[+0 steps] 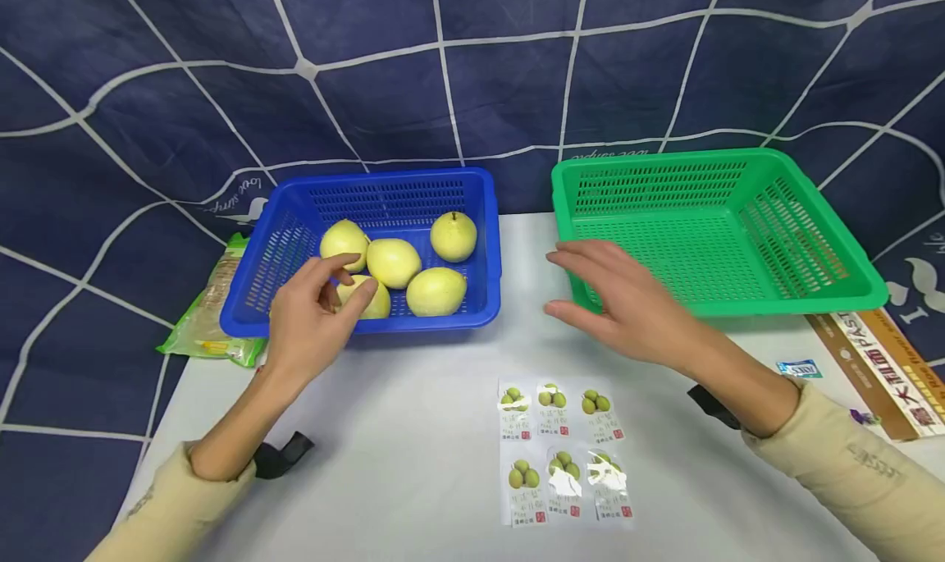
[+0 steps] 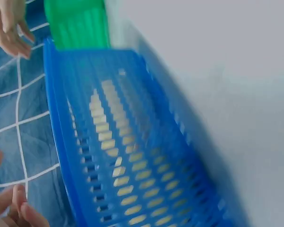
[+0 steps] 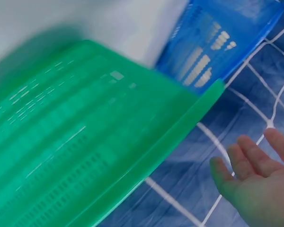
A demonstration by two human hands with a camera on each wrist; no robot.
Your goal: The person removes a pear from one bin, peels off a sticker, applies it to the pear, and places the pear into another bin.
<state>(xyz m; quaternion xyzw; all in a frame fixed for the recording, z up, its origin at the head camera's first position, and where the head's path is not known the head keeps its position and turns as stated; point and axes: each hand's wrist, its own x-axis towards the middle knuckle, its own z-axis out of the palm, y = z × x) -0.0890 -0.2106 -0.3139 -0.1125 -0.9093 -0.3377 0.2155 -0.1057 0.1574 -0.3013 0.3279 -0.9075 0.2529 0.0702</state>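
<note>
Several pale yellow pears (image 1: 435, 291) lie in a blue plastic basket (image 1: 483, 242) on the left of the table. My left hand (image 1: 310, 320) is over that basket's front left part, close to the nearest pears, with its fingers loosely bent and nothing held. At the left front corner of a green plastic basket (image 1: 664, 250), my right hand (image 1: 627, 303) hovers with fingers extended, also holding nothing. In the right wrist view the right palm (image 3: 267, 194) shows beside the green basket's rim. Pears show pale through the blue basket's slotted side in the left wrist view.
A sheet of pear-printed stickers (image 1: 564, 455) lies on the white table (image 1: 413, 447). A green-edged bag (image 1: 210, 308) is left of the blue basket. Brown and white boxes (image 1: 882, 365) and a small blue packet (image 1: 799, 368) lie right. A dark blue curtain (image 1: 509, 86) hangs behind.
</note>
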